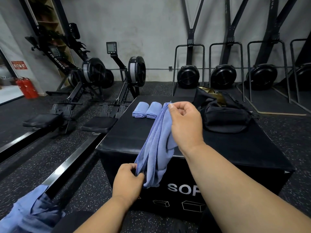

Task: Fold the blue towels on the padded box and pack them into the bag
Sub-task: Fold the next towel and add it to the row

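A long blue terry towel [156, 145] hangs stretched between both hands above the near edge of the black padded box [210, 148]. The right hand [183, 121] pinches its upper corner between thumb and fingers; the left hand [128, 180] grips the lower bunched end, whose folds hide the fingertips. Two folded blue towels [146, 109] lie side by side at the box's far edge, the right one partly covered by the held towel. A black soft duffel bag [223, 113] sits on the box's far right corner, its opening hard to make out. White lettering on the box front is cut off by the right forearm. More crumpled blue cloth [30, 212] lies at bottom left, cut by the frame. Black rowing machines [94, 78] stand on speckled rubber floor [80, 187] against a grey wall.
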### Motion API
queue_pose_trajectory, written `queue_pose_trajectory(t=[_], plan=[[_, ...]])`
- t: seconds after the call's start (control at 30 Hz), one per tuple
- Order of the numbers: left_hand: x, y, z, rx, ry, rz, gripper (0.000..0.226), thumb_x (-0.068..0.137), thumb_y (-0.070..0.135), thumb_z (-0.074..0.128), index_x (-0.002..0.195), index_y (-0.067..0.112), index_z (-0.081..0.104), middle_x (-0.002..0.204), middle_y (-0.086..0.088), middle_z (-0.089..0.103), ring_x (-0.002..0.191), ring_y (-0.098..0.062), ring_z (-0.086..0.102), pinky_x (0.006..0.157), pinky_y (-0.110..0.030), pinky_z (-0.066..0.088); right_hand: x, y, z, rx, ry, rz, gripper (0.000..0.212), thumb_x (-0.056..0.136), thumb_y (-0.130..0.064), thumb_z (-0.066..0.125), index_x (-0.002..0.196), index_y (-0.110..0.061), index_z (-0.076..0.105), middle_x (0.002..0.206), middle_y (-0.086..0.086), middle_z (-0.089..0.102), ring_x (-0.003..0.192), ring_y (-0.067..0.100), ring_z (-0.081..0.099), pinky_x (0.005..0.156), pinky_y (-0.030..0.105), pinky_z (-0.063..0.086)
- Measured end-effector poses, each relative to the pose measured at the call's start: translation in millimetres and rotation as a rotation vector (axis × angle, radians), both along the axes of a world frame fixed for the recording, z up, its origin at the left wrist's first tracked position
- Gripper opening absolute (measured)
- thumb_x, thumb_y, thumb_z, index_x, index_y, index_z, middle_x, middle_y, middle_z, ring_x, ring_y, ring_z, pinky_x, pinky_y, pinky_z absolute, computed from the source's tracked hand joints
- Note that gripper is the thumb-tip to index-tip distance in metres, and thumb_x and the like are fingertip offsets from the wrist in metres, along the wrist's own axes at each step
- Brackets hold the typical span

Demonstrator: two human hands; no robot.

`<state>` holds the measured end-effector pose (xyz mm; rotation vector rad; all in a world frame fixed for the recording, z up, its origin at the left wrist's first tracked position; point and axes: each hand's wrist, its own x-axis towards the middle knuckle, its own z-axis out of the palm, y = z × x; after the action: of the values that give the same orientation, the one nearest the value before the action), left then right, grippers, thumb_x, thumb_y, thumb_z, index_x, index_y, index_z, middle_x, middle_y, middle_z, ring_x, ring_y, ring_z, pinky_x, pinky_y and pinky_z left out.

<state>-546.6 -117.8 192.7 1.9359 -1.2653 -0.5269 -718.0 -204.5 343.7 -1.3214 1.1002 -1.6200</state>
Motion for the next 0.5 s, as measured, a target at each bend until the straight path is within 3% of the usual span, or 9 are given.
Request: queue_pose_trajectory(t=[0.1, 0.2, 0.27, 0.37, 0.5], plan=[[25, 4, 1, 0.0, 0.016, -0.059, 0.018, 0.083, 0.012, 0.074, 0.083, 0.03, 0.075, 0.092, 0.013, 0.071, 0.081, 0.002, 0.065, 0.073, -0.017, 0.048, -21, -12, -4, -0.031, 0.054, -0.044, 0.01, 0.098, -0.024, 0.07, 0.09, -0.019, 0.07, 0.074, 0.0, 0.063, 0.066, 0.004, 0.054, 0.072, 0.028, 0.051], [56, 8, 9, 0.055, 0.002, -0.154, 0.025, 0.081, 0.006, 0.073, 0.081, 0.031, 0.074, 0.083, 0.015, 0.073, 0.069, -0.001, 0.065, 0.071, -0.026, 0.051, -46, -25, -13, -0.009, 0.113, 0.0, 0.008, 0.098, -0.025, 0.07, 0.091, -0.021, 0.071, 0.086, 0.011, 0.07, 0.074, 0.011, 0.059, 0.075, 0.041, 0.055], [70, 12, 25, 0.087, -0.016, -0.224, 0.029, 0.082, 0.003, 0.073, 0.08, 0.032, 0.074, 0.076, 0.011, 0.073, 0.061, -0.003, 0.061, 0.062, -0.025, 0.049, -60, -30, -20, 0.026, 0.117, 0.068, 0.009, 0.1, -0.026, 0.069, 0.092, -0.022, 0.071, 0.085, 0.008, 0.07, 0.076, 0.016, 0.061, 0.072, 0.047, 0.055], [84, 17, 52, 0.13, -0.065, -0.272, 0.028, 0.08, -0.002, 0.071, 0.08, 0.026, 0.075, 0.067, 0.006, 0.071, 0.054, -0.002, 0.053, 0.053, -0.02, 0.042, -75, -36, -32, 0.058, 0.07, 0.128, 0.011, 0.103, -0.019, 0.066, 0.095, -0.013, 0.069, 0.085, 0.003, 0.07, 0.08, 0.013, 0.061, 0.076, 0.038, 0.052], [91, 24, 79, 0.181, -0.229, -0.253, 0.029, 0.077, 0.001, 0.068, 0.08, 0.029, 0.074, 0.076, 0.004, 0.073, 0.058, -0.005, 0.06, 0.056, -0.026, 0.047, -80, -40, -60, 0.136, 0.038, 0.135, 0.013, 0.104, -0.016, 0.063, 0.094, -0.01, 0.068, 0.076, -0.007, 0.069, 0.073, 0.005, 0.059, 0.074, 0.027, 0.049]])
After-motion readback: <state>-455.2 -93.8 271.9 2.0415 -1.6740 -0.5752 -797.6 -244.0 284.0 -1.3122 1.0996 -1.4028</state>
